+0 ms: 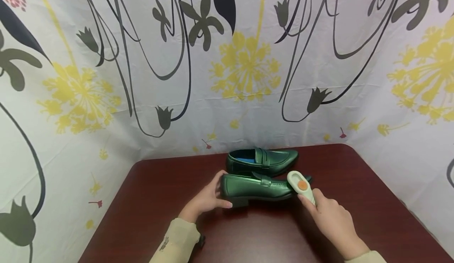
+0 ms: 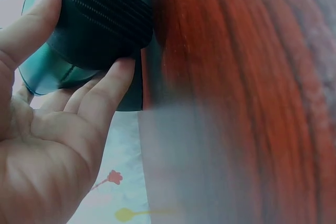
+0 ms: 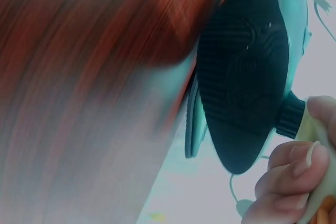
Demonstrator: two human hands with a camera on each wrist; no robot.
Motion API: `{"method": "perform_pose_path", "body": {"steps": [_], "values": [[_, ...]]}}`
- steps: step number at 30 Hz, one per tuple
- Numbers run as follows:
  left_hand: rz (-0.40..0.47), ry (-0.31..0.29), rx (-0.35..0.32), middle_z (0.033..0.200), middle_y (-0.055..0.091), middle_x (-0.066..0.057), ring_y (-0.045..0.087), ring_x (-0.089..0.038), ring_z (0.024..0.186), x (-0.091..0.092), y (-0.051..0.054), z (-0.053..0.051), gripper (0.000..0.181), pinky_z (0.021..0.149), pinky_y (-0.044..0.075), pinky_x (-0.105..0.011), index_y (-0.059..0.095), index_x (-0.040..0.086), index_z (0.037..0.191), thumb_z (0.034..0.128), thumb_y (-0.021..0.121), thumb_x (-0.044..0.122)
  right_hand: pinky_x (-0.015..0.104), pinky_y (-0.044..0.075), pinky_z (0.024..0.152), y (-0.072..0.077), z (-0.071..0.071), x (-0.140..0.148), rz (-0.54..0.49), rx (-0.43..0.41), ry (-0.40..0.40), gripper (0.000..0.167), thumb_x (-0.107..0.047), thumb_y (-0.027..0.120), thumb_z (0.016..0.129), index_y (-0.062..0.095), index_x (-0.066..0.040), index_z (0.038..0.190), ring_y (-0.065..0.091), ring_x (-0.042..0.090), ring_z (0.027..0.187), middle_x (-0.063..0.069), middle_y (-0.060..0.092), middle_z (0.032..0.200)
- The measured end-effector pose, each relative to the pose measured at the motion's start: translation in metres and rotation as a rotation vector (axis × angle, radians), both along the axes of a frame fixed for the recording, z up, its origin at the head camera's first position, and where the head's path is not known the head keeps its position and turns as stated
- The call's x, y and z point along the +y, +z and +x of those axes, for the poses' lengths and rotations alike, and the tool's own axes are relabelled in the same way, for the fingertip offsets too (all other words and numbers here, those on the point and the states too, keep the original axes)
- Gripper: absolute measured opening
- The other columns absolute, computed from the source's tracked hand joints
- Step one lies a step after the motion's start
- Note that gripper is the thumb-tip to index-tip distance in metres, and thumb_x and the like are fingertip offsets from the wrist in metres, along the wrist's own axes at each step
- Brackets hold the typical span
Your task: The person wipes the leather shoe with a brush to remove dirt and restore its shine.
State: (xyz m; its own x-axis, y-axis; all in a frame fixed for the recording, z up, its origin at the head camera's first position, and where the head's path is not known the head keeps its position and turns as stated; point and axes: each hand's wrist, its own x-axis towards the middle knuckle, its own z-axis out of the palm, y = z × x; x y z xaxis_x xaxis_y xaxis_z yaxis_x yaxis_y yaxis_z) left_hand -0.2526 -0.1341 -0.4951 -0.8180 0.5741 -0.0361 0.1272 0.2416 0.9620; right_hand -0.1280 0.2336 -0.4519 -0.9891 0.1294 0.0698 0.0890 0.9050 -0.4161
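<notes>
My left hand point(image 1: 207, 198) grips a shiny green loafer point(image 1: 253, 187) by its heel, with the thumb on one side and the fingers round the other. The shoe's ridged black heel block point(image 2: 107, 11) shows in the left wrist view. Its dark sole point(image 3: 241, 77) is visible in the right wrist view, held off the table. In my right hand point(image 1: 333, 217) is a small brush point(image 1: 301, 186) with a pale green handle and an orange button. The brush's black bristles point(image 3: 291, 115) touch the upper near the toe.
A matching green loafer point(image 1: 280, 160) with a blue insole stands just behind the held one. Both are over a dark red-brown table point(image 1: 170, 184). A white flower-patterned cloth point(image 1: 220, 117) hangs along the table's back and sides.
</notes>
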Motion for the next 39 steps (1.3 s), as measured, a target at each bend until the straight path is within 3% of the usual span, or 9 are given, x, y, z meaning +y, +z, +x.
{"method": "perform_pose_path", "body": {"steps": [12, 19, 25, 31, 39], "values": [[-0.097, 0.024, 0.059, 0.149, 0.048, -0.011, 0.049, -0.03, 0.138, 0.001, 0.006, 0.009, 0.098, 0.113, 0.042, -0.05, 0.022, 0.023, 0.155, 0.0809, 0.086, 0.013, 0.041, 0.036, 0.045, 0.0, 0.001, 0.03, -0.018, -0.037, -0.027, 0.067, -0.07, 0.034, 0.1, 0.051, -0.006, 0.109, 0.057, 0.027, 0.059, 0.008, 0.054, 0.065], [-0.113, 0.027, 0.071, 0.15, 0.047, -0.01, 0.047, -0.03, 0.142, 0.001, 0.006, 0.013, 0.085, 0.114, 0.042, -0.049, 0.031, 0.031, 0.147, 0.0828, 0.084, 0.014, 0.043, 0.039, 0.046, 0.0, 0.0, 0.037, -0.02, -0.035, -0.022, 0.063, -0.064, 0.035, 0.103, 0.05, -0.003, 0.105, 0.062, 0.032, 0.062, 0.012, 0.058, 0.067], [-0.133, 0.019, 0.122, 0.138, 0.056, -0.009, 0.055, -0.028, 0.132, 0.0, 0.008, 0.017, 0.069, 0.106, 0.05, -0.045, 0.039, 0.024, 0.139, 0.0855, 0.082, 0.015, 0.042, 0.039, 0.048, 0.001, 0.002, 0.04, -0.034, -0.098, -0.024, 0.071, -0.068, 0.03, 0.101, 0.051, -0.001, 0.107, 0.062, 0.03, 0.064, 0.011, 0.059, 0.071], [-0.149, 0.003, 0.137, 0.124, 0.062, -0.001, 0.06, -0.018, 0.118, 0.0, 0.012, 0.021, 0.055, 0.1, 0.054, -0.038, 0.045, 0.027, 0.129, 0.0877, 0.08, 0.018, 0.041, 0.039, 0.048, -0.001, 0.005, 0.043, -0.052, -0.128, -0.023, 0.074, -0.068, 0.028, 0.102, 0.05, 0.001, 0.107, 0.061, 0.028, 0.064, 0.011, 0.058, 0.071], [-0.248, 0.018, 0.199, 0.117, 0.065, 0.005, 0.062, -0.013, 0.106, 0.002, 0.013, 0.03, 0.052, 0.09, 0.055, -0.031, 0.05, 0.03, 0.125, 0.0851, 0.083, 0.027, 0.042, 0.039, 0.049, -0.008, 0.004, 0.044, -0.053, -0.146, -0.023, 0.075, -0.069, 0.027, 0.101, 0.051, 0.002, 0.105, 0.061, 0.028, 0.065, 0.011, 0.059, 0.072]]}}
